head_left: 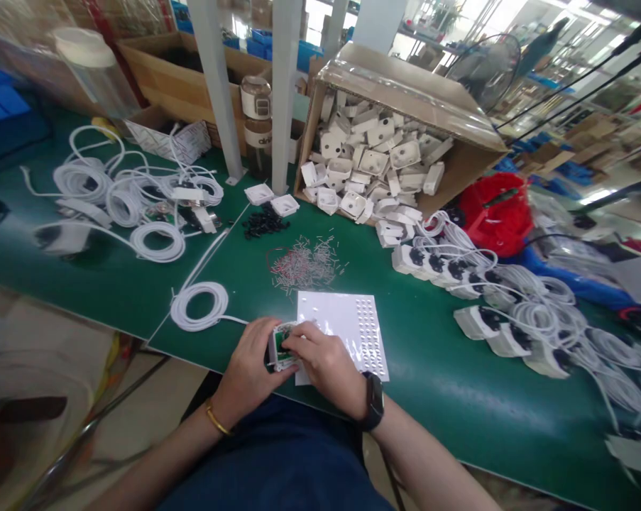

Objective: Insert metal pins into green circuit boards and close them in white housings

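Observation:
My left hand [250, 358] is closed around a small white plastic housing [274, 348] with a green circuit board [282, 339] inside. The fingers of my right hand [328, 362] are pinched together over the board; whatever lies between their tips is hidden. From the housing's left a white cable runs to a neat coil [179, 312] on the table. Partly under my right hand lies a white sheet [341, 312] with rows of small round stickers along its right side. Beyond it is a pile of small metal pins or screws [320, 266], some reddish.
Small black parts [265, 222] and two white covers [259, 194] lie behind the pile. A tipped cardboard box [405, 81] spills white housings [373, 163]. Finished-looking units with coiled cables [474, 323] line the right; more coils [157, 243] lie left. Metal posts [285, 92] rise behind.

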`<state>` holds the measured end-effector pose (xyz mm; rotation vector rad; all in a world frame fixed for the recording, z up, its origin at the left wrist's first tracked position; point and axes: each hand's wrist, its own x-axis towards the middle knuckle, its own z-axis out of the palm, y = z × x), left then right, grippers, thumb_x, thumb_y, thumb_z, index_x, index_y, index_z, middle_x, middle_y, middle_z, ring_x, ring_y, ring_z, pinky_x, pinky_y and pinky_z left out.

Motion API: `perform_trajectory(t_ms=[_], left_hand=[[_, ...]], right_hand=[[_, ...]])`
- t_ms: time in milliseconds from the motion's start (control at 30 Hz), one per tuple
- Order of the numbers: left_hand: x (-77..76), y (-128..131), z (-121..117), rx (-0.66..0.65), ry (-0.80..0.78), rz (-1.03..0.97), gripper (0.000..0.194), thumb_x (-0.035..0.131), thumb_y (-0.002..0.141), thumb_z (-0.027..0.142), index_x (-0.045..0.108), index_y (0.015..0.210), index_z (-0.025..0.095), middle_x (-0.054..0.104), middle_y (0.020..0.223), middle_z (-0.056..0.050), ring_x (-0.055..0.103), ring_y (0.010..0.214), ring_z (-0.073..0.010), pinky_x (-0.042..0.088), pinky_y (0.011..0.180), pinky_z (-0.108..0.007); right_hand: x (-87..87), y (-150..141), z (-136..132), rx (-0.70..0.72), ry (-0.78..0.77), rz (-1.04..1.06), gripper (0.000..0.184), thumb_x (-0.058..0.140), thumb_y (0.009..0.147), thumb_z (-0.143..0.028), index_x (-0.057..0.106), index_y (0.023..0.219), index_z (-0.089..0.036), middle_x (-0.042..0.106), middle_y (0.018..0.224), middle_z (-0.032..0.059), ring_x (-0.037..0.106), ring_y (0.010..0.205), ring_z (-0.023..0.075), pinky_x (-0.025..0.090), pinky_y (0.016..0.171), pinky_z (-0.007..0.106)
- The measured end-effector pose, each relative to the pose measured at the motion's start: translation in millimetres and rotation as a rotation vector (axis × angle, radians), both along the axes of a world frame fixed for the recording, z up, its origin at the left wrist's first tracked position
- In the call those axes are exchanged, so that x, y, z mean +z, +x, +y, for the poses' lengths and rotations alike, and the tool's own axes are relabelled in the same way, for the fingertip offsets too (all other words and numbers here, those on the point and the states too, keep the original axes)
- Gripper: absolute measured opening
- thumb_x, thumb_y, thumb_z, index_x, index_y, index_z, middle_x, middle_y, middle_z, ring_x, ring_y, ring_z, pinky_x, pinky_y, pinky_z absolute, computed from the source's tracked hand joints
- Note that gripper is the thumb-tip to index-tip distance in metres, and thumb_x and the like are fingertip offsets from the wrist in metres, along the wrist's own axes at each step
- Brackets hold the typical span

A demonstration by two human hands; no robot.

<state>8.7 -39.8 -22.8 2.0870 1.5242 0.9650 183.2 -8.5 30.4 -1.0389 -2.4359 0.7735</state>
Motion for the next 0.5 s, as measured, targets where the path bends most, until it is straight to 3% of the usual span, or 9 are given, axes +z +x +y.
perform_trajectory(t_ms=[100,167,367,500], left_hand=[[1.9,0,0,-0.023,0.008,-0.005,0.061,0.070,0.076,0.035,0.038,0.125,0.017,0.054,0.118,-0.013,0.050,0.114,-0.0281,0.044,0.099,-0.045],[3.1,0,0,-0.024,0.016,-0.008,0.059,0.068,0.077,0.033,0.038,0.125,0.017,0.054,0.118,-0.013,0.050,0.114,-0.0277,0.044,0.100,-0.045],[3.4,0,0,-0.009,0.015,-0.010,0.055,0.066,0.077,0.025,0.038,0.124,0.017,0.054,0.117,-0.014,0.051,0.114,-0.0286,0.045,0.098,-0.048],[3.0,0,-1,-0.011,0.037,-0.023,0.054,0.063,0.075,0.019,0.038,0.123,0.018,0.055,0.116,-0.013,0.052,0.114,-0.0292,0.046,0.098,-0.049]], right_hand=[[11.0,0,1,0.114,0.076,-0.172,0.024,0.044,0.090,-0.006,0.058,0.106,-0.018,0.060,0.107,0.0060,0.060,0.088,0.0154,0.049,0.068,0.024],[14.2,-3,-1,0.115,0.112,-0.243,0.023,0.043,0.090,-0.006,0.056,0.106,-0.017,0.061,0.106,0.0054,0.061,0.082,0.0150,0.047,0.063,0.024],[12.4,-16,-7,-0.066,0.201,-0.365,0.011,0.049,0.089,-0.011,0.057,0.089,-0.018,0.061,0.089,0.0037,0.056,0.060,0.0135,0.037,0.049,0.025],[24.6,-23,0,-0.204,0.067,-0.378,0.003,0.060,0.085,-0.023,0.058,0.086,-0.020,0.059,0.088,0.0027,0.058,0.065,0.0148,0.036,0.049,0.024]])
